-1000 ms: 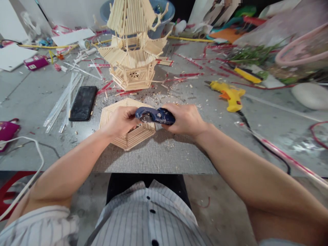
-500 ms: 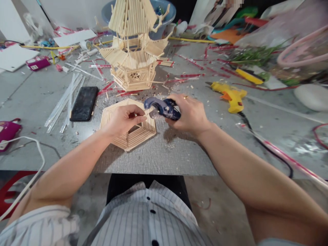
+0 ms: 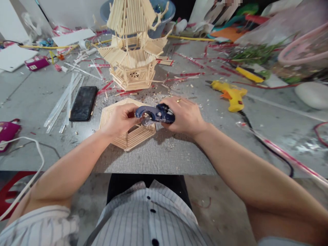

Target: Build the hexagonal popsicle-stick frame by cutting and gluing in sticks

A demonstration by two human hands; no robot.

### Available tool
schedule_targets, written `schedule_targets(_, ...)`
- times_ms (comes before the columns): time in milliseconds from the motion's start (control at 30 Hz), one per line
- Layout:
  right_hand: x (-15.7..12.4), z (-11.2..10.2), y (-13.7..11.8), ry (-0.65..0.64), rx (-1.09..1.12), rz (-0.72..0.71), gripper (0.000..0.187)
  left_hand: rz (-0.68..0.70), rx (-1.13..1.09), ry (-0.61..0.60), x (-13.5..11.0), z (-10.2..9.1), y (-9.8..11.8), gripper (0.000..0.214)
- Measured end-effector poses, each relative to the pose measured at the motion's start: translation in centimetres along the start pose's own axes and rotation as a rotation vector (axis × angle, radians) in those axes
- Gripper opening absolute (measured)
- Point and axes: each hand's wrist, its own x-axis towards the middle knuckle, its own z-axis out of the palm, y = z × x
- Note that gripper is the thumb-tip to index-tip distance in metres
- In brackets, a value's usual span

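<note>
Head view: blue cutter (image 3: 156,115) is clasped in right hand (image 3: 186,116); a stick is pinched by left hand (image 3: 120,119) over the hexagonal stick frame (image 3: 128,135) near the desk (image 3: 166,153) front edge; the stick is best held square.

The scene is evenly lit from above, with soft shadows cast. Edges are bent by wide-angle distortion. Slight blur is seen at the right.

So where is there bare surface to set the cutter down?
Bare: the mat before the hexagonal stick frame, and between the right hand and the glue gun. Crowded: around the stick pagoda, left by the phone and clear sticks.
</note>
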Motion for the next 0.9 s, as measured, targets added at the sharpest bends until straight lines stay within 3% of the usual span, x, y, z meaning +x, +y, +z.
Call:
schedule_targets(367, 0.0, -0.2, -0.3, -0.022, -0.021, 0.006, 0.039, 0.053, 0.008, -0.001, 0.0, 0.1, 0.2, 0.007)
schedule_targets(900, -0.2, 0.1, -0.3, -0.083, -0.029, 0.076, 0.036, -0.063, -0.018, -0.026, 0.0, 0.0, 1.1, 0.007)
